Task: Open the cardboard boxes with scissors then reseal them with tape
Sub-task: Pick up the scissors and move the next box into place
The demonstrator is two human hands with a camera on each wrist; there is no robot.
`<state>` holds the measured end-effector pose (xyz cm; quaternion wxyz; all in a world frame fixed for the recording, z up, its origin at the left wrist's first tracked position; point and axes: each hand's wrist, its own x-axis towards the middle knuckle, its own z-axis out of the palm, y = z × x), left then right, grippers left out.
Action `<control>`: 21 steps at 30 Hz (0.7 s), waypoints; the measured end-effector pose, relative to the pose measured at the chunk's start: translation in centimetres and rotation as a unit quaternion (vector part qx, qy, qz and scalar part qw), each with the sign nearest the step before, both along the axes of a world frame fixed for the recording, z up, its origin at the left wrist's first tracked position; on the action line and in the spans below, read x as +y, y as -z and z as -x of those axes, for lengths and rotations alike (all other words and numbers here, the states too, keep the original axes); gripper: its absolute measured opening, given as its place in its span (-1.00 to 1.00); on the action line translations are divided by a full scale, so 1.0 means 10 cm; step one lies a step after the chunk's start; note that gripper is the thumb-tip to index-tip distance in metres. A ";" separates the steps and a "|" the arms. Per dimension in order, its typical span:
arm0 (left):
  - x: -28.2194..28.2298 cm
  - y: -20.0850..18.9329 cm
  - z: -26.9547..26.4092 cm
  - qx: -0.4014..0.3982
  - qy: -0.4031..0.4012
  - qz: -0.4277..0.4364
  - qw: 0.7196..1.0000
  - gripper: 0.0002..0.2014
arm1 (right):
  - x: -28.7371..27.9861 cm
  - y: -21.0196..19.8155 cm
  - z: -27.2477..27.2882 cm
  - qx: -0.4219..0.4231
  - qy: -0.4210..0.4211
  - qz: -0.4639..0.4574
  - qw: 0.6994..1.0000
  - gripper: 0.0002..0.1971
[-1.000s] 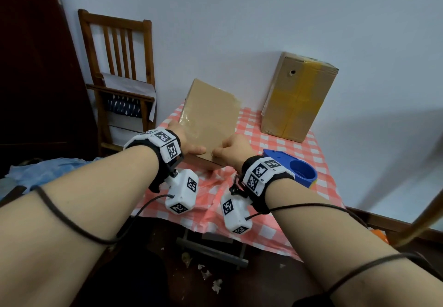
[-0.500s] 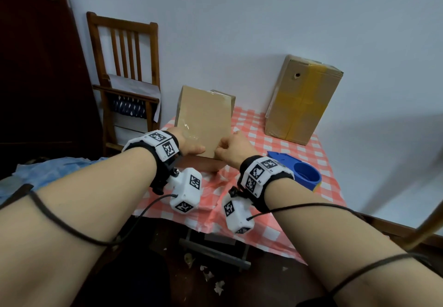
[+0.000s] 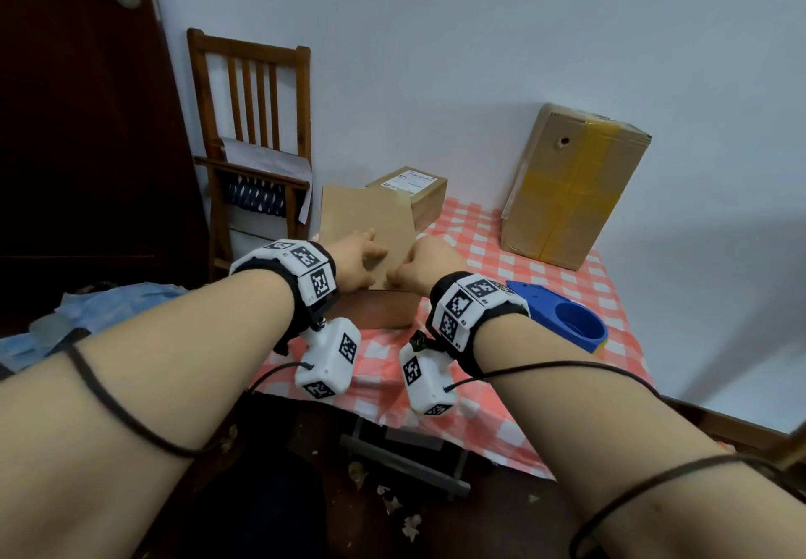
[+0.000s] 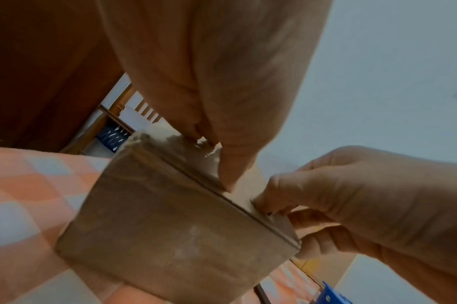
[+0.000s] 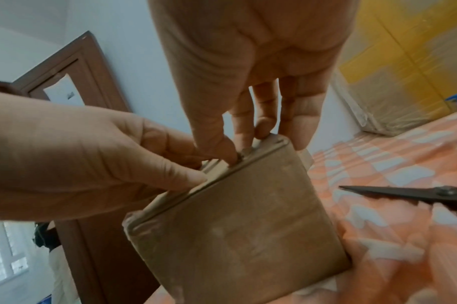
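A small brown cardboard box (image 3: 379, 309) stands at the table's near left, its flap (image 3: 366, 218) raised. My left hand (image 3: 364, 259) grips the flap's base, thumb in front and fingers behind (image 4: 196, 135). My right hand (image 3: 408, 272) pinches the same top edge at the box's right end, fingers curled over it (image 5: 261, 127). Both wrist views show the box's front face (image 4: 175, 226) (image 5: 235, 226). Dark scissors (image 5: 404, 194) lie shut on the cloth to the right of the box, held by no hand. A blue tape dispenser (image 3: 562, 318) sits beside my right wrist.
A labelled small box (image 3: 410, 192) sits behind the raised flap. A large box with yellow tape (image 3: 567, 192) leans on the wall at the back right. The table has a red-checked cloth (image 3: 501, 270). A wooden chair (image 3: 257, 144) and a dark door (image 3: 87, 122) stand left.
The raised flap has tipped lower, and the labelled box behind it has come into sight. Both hands stay at the box's near top edge. The view has shifted.
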<state>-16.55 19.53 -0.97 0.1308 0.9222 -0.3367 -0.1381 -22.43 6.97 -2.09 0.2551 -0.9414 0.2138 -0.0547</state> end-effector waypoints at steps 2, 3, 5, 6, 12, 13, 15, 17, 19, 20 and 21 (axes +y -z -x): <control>-0.01 0.06 -0.05 0.000 0.004 0.006 1.000 -0.41 | -0.01 -0.02 -0.01 -0.006 -0.004 0.013 1.000 -0.85; -0.01 0.07 -0.05 0.005 0.004 0.016 1.000 -0.42 | -0.02 -0.02 -0.02 -0.010 -0.006 0.020 1.000 -0.87; -0.01 0.08 -0.06 0.031 0.009 0.046 0.998 -0.45 | -0.02 -0.01 -0.04 -0.011 -0.007 0.036 0.999 -0.85; -0.02 0.10 -0.08 0.042 0.008 0.059 0.997 -0.47 | -0.01 0.00 -0.04 -0.009 -0.004 0.041 0.999 -0.81; 0.00 0.09 -0.12 0.043 0.008 0.077 0.996 -0.48 | -0.10 0.05 -0.04 -0.047 0.013 0.028 0.998 -0.91; 0.00 0.08 -0.13 0.036 0.009 0.075 0.996 -0.49 | -0.14 0.05 -0.03 -0.071 0.023 -0.007 0.997 -0.96; 0.00 0.06 -0.14 0.033 0.006 0.079 0.996 -0.51 | -0.21 0.05 -0.02 -0.105 0.044 -0.090 0.989 -0.87; -0.01 0.06 -0.16 0.035 0.000 0.102 0.994 -0.60 | -0.26 0.01 0.01 -0.111 0.031 -0.137 0.984 -0.80; -0.02 0.05 -0.16 0.034 0.003 0.122 0.992 -0.73 | -0.29 -0.03 0.03 -0.100 0.005 -0.148 0.984 -0.79; -0.02 0.05 -0.17 0.034 0.009 0.127 0.991 -0.77 | -0.30 -0.05 0.03 -0.093 -0.003 -0.149 0.984 -0.79; -0.02 0.05 -0.17 0.035 0.015 0.129 0.991 -0.79 | -0.31 -0.05 0.03 -0.089 -0.009 -0.152 0.984 -0.79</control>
